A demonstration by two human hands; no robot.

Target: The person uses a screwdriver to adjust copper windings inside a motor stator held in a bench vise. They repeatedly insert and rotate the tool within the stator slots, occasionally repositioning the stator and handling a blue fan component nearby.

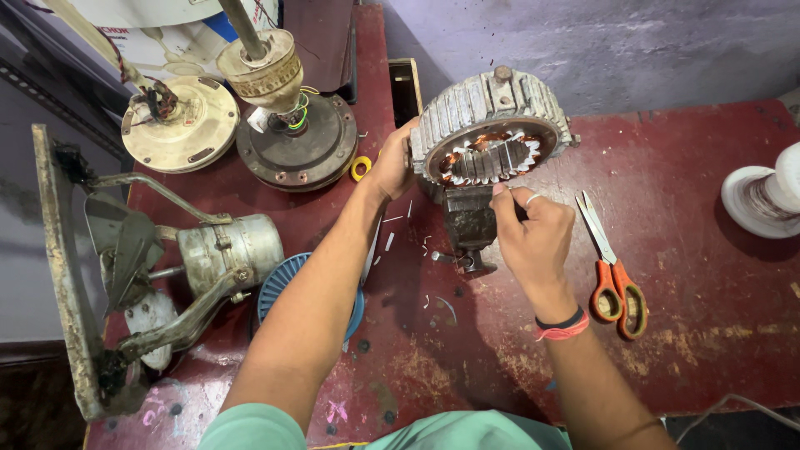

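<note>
Green sleeves sit at the bottom edge, and both forearms reach fwd over the red table (pixel 683 333). Left hand (pixel 393 162) is closed around the left rim of the ribbed motor stator (pixel 492 125), gripping it; I think this is to keep it steady, because the stator stands tilted on its edge w/ the open side facing the camera. Inside it, copper windings and white paper strips show between the slots. Under the stator is a small dark bench vise (pixel 469 225), which seems to support it from below. Right hand (pixel 533 229) is at the lower rim, fingers pinched together on something thin near the slots; what exactly it pinches I cannot tell. It wears a ring and a black-and-orange wristband. Orange scissors (pixel 612 275) lie just beside the right wrist, within easy reach. Small white paper bits lie around the vise. Far left: other fan motors (pixel 296 142) and a blue round part (pixel 275 292), well apart.
</note>
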